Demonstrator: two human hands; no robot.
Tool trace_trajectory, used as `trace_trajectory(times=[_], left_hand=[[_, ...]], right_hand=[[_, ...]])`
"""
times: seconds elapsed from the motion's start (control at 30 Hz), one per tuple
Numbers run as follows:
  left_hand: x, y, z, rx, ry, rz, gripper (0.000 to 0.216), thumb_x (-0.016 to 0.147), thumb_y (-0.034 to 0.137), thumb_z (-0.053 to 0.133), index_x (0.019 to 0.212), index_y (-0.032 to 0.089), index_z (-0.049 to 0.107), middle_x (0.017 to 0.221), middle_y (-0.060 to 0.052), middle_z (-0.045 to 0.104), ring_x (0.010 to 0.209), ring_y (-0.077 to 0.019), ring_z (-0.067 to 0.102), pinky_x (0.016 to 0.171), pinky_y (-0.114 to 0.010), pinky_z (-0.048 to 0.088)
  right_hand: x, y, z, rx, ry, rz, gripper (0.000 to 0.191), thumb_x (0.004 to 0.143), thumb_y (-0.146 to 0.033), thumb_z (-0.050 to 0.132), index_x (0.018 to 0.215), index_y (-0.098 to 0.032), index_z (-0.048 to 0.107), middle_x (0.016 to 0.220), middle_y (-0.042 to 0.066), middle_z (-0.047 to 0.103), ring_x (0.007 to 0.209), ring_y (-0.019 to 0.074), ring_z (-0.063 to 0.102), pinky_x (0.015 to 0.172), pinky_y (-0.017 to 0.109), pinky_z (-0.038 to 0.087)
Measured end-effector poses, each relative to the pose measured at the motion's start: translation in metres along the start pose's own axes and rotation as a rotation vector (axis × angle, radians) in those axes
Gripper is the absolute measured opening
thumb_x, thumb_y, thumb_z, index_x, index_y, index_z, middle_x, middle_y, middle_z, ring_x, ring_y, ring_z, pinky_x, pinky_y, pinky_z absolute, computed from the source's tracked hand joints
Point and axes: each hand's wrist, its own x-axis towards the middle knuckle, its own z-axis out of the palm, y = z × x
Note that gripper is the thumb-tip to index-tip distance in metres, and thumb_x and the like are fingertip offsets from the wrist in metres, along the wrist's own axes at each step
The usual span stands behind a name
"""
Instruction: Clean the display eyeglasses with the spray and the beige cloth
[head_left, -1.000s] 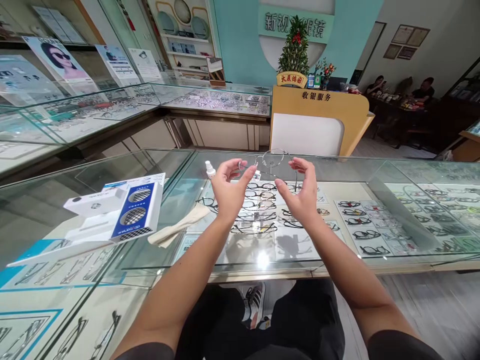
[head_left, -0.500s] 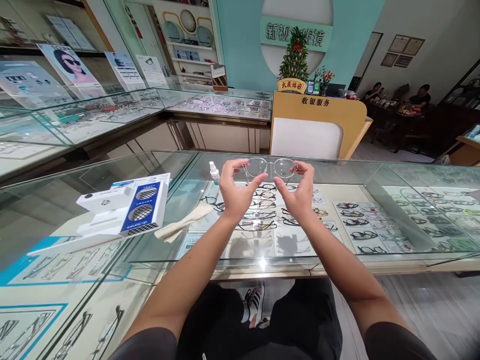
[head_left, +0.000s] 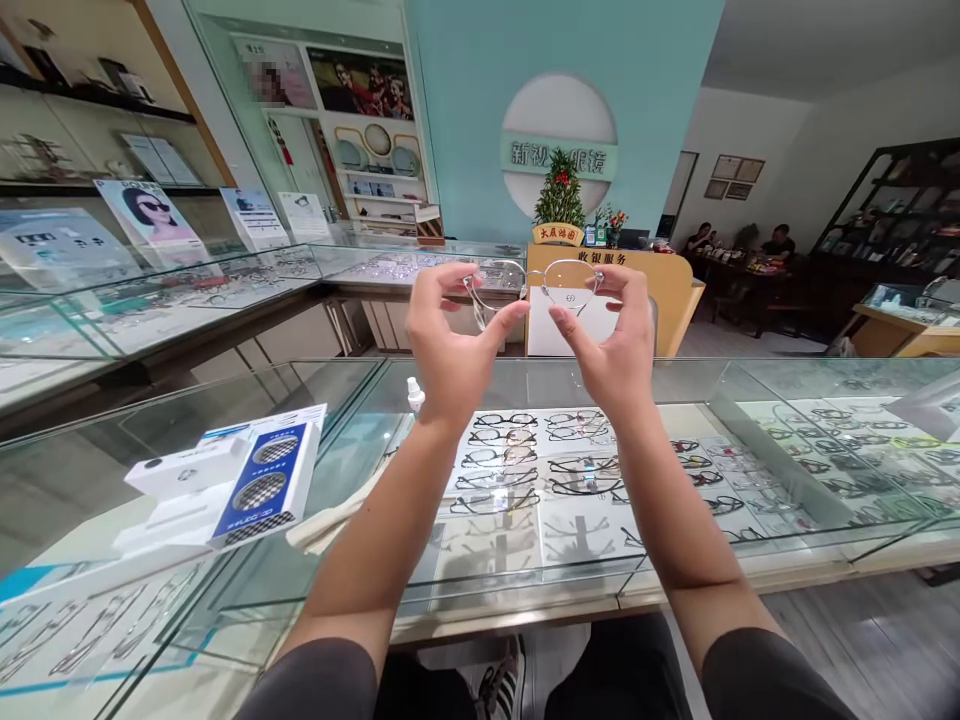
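Eyeglasses with thin metal rims and 2 clear lenses are raised above a glass display counter. The left hand grips 1 end, the right hand the other, fingers at the outer corners, thumbs near the lower rims. A white bottle stands beside the left wrist.

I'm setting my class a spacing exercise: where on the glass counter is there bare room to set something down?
The glass counter is bare between the left forearm and right forearm, above displayed frames, and beyond the right forearm, short of the white object. Its left is crowded with box, cloth and bottle.
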Motion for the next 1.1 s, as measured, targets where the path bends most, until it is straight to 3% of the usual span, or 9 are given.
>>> trace_trajectory(times=[0.4, 0.9, 1.1], left_hand=[[0.000, -0.007, -0.021, 0.035, -0.135, -0.049, 0.055, 0.082, 0.061, 0.096, 0.122, 0.031, 0.074, 0.113, -0.004, 0.078, 0.099, -0.0231, 0.073, 0.089, -0.043, 0.058], [-0.010, -0.020, -0.012, 0.029, -0.168, -0.022, 0.054, 0.085, 0.064, 0.092, 0.124, 0.032, 0.073, 0.109, -0.003, 0.073, 0.092, -0.0204, 0.069, 0.087, -0.041, 0.058], [-0.011, -0.017, -0.009, 0.053, -0.097, 0.043, 0.053, 0.087, 0.065, 0.090, 0.126, 0.032, 0.076, 0.120, -0.005, 0.071, 0.088, -0.0189, 0.066, 0.082, -0.041, 0.057]], right_hand=[[0.000, 0.004, 0.000, 0.040, -0.127, 0.154, 0.050, 0.097, -0.063, 0.078, 0.129, -0.030, 0.059, 0.130, 0.007, 0.074, 0.099, 0.0221, 0.074, 0.085, 0.042, 0.060], [0.003, 0.011, -0.008, -0.047, -0.222, 0.245, 0.054, 0.095, -0.064, 0.078, 0.133, -0.027, 0.066, 0.132, 0.010, 0.078, 0.101, 0.0253, 0.077, 0.090, 0.046, 0.060], [0.002, 0.015, -0.002, -0.065, -0.225, 0.238, 0.056, 0.094, -0.069, 0.077, 0.130, -0.026, 0.069, 0.130, 0.010, 0.080, 0.098, 0.0262, 0.077, 0.088, 0.047, 0.061]])
